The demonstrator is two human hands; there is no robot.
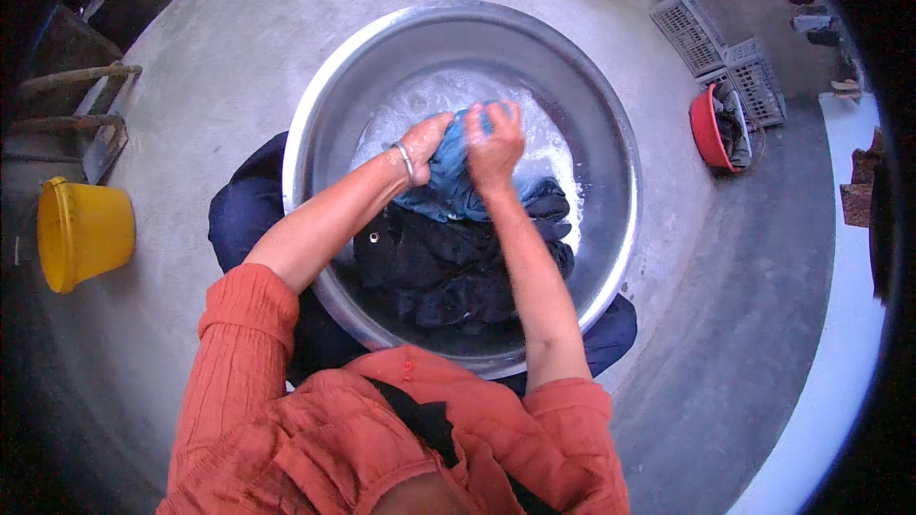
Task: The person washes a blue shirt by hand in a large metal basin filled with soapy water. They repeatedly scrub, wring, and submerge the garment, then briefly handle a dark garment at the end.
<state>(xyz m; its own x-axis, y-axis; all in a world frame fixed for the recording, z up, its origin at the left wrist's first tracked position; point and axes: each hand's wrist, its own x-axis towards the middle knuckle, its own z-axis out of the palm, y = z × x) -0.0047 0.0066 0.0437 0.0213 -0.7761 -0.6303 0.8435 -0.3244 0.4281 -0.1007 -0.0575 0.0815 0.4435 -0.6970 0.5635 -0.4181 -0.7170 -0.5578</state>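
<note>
Concrete floor, grey and rough, fills the view — a paler raised strip runs along the edge from 3 to 5 o'clock. At centre stands a wide steel basin holding soapy water and dark wet clothes heaped toward its 6 o'clock side.

Both hands are inside the basin, just above centre. The left hand, a bangle at its wrist, has its fingers closed on a blue garment; the right hand grips the same cloth from the other side, fingers curled tight into it. The garment is bunched between the two hands, its lower part lying on the dark clothes. Forearms cross the near rim of the basin; orange sleeves are pushed up to the elbows.

Surroundings: a yellow bucket on its side at 9 o'clock; wooden handles and a metal tool at 10 o'clock; two grey plastic crates at 2 o'clock, with a red tub of dark items just beside them. All stand well apart from the basin — nothing obstructs the hands.
</note>
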